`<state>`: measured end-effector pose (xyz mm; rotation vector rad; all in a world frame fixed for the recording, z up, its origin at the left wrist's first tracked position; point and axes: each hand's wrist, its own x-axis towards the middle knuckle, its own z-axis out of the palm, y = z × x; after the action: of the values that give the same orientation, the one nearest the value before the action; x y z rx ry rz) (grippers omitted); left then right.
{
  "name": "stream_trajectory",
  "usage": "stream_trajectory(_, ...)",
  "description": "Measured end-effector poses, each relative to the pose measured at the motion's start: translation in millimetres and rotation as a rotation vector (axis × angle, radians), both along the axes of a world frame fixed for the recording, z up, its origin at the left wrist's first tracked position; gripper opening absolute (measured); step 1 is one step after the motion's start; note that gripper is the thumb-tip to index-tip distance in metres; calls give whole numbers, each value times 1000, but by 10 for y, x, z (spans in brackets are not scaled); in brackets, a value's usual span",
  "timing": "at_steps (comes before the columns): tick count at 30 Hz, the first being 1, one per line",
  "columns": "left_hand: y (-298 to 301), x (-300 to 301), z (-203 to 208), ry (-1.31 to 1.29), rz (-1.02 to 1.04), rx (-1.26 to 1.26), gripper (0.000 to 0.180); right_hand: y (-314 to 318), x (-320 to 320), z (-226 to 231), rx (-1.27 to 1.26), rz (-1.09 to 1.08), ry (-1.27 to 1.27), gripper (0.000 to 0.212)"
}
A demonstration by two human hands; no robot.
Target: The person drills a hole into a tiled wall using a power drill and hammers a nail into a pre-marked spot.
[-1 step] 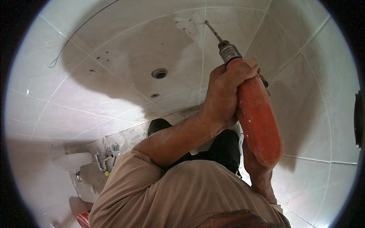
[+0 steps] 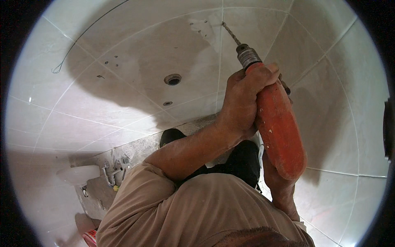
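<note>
A worn orange-red power drill slants up toward the tiled wall. The tip of its long drill bit meets the wall beside a grout line, at a small dark mark. My left hand is wrapped round the front of the drill body, just behind the metal chuck. Under the drill's rear end my right hand is mostly hidden. Its wrist runs up to where the handle would be, and the fingers do not show. Several small drilled holes dot the wall left of the bit.
A round drain opening and a smaller pipe outlet sit in the wall. A thin wire hangs at upper left. A white basin and metal fittings are at lower left. My dark shoe stands near the wall's foot.
</note>
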<state>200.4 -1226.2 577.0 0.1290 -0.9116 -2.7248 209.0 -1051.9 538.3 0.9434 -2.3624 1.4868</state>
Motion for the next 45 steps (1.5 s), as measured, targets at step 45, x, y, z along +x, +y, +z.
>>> stream_trajectory(45,-12,-36,0,12,46,-61,35,97,-34,-190,245,-15,125,44)
